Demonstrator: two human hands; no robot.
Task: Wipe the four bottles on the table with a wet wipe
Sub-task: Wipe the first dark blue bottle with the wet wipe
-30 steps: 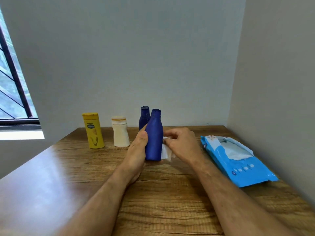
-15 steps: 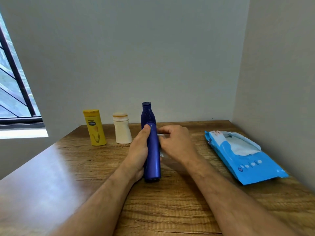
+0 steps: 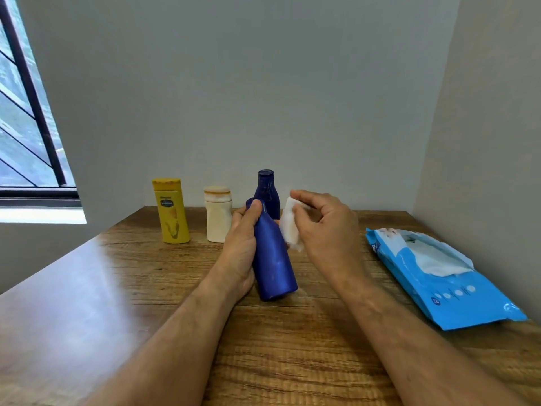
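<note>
Four bottles sit on or over the wooden table (image 3: 87, 303), which is the biggest thing we see, running back to the grey walls. Next in size, the blue wipes pack (image 3: 445, 285) lies flat at the right, flap open, a white sheet showing. We see the left hand (image 3: 238, 253) wrapped around the held blue bottle (image 3: 273, 268), thumb up near its cap; bottle is tilted, top leaning away and left, base toward us, and we cannot tell if the base touches the table. The right hand (image 3: 325, 230) pinches a folded wet wipe (image 3: 289, 227) between thumb and fingers, just beside the bottle's upper right side; contact is unclear. Behind the hands stands the second blue bottle (image 3: 266, 191), upright. Left of it, the yellow bottle (image 3: 171, 210) and the cream bottle (image 3: 218, 213), both upright, apart from each other.
</note>
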